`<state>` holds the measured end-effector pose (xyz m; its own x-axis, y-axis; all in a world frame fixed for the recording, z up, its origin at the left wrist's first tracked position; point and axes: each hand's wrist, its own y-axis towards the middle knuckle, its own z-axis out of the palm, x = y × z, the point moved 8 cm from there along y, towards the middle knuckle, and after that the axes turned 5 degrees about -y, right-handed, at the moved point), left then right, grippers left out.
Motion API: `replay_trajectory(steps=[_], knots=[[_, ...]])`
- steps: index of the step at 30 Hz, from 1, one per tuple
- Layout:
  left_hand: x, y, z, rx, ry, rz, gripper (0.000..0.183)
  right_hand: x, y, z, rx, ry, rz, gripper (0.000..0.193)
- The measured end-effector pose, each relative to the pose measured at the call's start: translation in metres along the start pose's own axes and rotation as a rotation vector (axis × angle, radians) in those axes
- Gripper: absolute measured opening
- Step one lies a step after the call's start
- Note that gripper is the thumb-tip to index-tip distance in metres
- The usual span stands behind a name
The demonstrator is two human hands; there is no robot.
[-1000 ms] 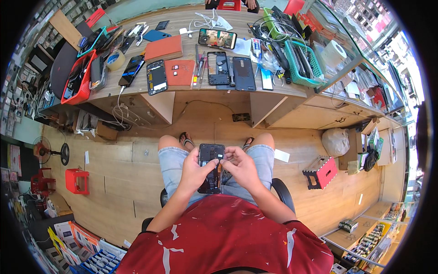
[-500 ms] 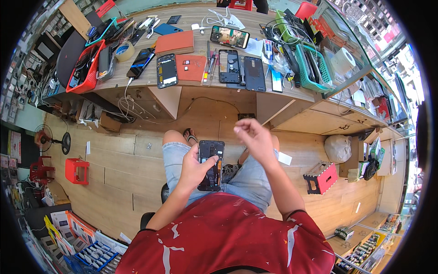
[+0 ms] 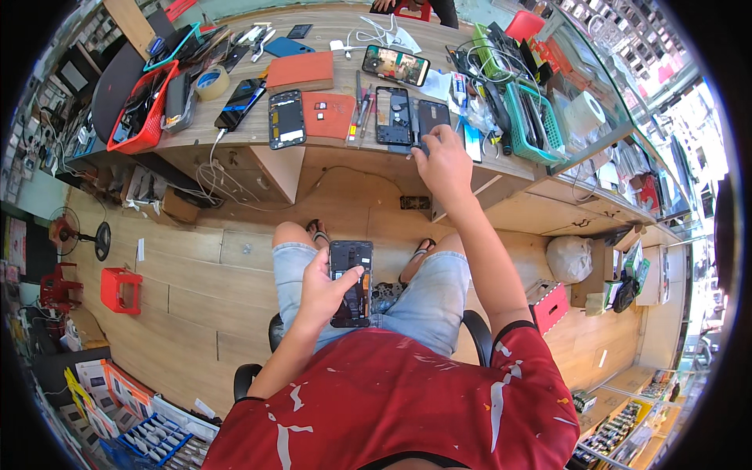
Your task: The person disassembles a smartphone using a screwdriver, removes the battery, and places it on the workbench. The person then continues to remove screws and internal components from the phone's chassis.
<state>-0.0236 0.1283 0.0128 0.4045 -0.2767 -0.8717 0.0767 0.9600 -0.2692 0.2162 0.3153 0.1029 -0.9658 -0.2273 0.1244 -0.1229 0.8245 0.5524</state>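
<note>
My left hand (image 3: 321,288) is closed around an opened smartphone (image 3: 352,301) above my lap, its dark insides facing up and the thumb lying across them. My right hand (image 3: 445,163) reaches to the front edge of the desk, fingers drawn together in a pinch. What the fingertips grip is too small to make out. They are at the near end of a slim grey tool (image 3: 416,121), beside a dark phone back cover (image 3: 433,115) that the hand partly hides. Left of the tool lies an open phone frame (image 3: 392,117).
On the desk lie another opened phone (image 3: 287,121), an orange pad (image 3: 329,116) with small parts, several thin tools (image 3: 359,110), and a propped phone (image 3: 395,64) with a lit screen. A red basket (image 3: 145,110) and a teal basket (image 3: 535,125) flank them. A person sits across the desk.
My right hand has moved forward from above my right thigh to the desk's front edge, its fingers now pinched. My left hand still holds the opened smartphone above my lap.
</note>
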Motion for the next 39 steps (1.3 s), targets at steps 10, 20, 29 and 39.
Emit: replay_trajectory(steps=[10,20,29,39], knots=[[0.001,0.003,-0.001,0.005,-0.012,0.002,0.028,0.009,-0.001,0.011,-0.015,-0.077,-0.107,0.019],[-0.002,0.000,0.002,0.014,-0.035,0.007,0.027,0.008,0.003,0.011,-0.083,0.005,-0.083,0.019],[0.006,-0.005,0.009,0.016,0.004,0.009,0.027,-0.036,0.048,0.021,-0.153,0.534,0.201,0.026],[0.010,-0.009,0.013,0.024,-0.006,-0.029,0.027,-0.117,0.066,0.005,-0.240,1.367,0.657,0.033]])
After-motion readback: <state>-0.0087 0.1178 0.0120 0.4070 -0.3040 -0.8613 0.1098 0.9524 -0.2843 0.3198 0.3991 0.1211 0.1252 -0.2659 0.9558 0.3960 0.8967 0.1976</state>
